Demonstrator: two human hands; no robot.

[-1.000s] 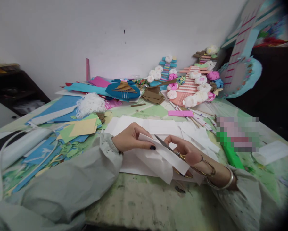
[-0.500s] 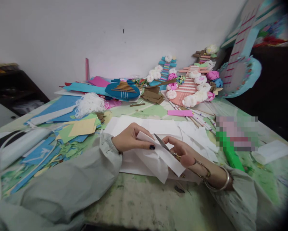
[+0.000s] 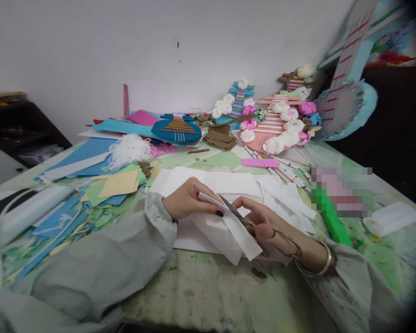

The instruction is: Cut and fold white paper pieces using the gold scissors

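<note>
My left hand [image 3: 195, 201] pinches a folded piece of white paper [image 3: 228, 227] between thumb and fingers. The paper hangs down toward me in creased flaps. In my right hand [image 3: 259, 219] is a pair of scissors [image 3: 236, 210] with gold-coloured handles. Their blades lie along the upper right edge of the paper and point up to the left, close to my left fingertips. Part of the lower blade is hidden by the paper. Beneath both hands, white sheets [image 3: 180, 178] are spread on the table [image 3: 194, 286].
Coloured scraps [image 3: 114, 185] and a heap of white string [image 3: 129, 150] lie at the left. Paper instruments with flowers [image 3: 273, 122] stand at the back, near a pink strip [image 3: 259, 163] and rolled sticks [image 3: 291, 173]. A green object [image 3: 334, 226] lies at the right.
The scissors blades have come closer together and lie lower along the paper's edge. My right thumb has shifted slightly left, and the paper's lower corner has moved left too.
</note>
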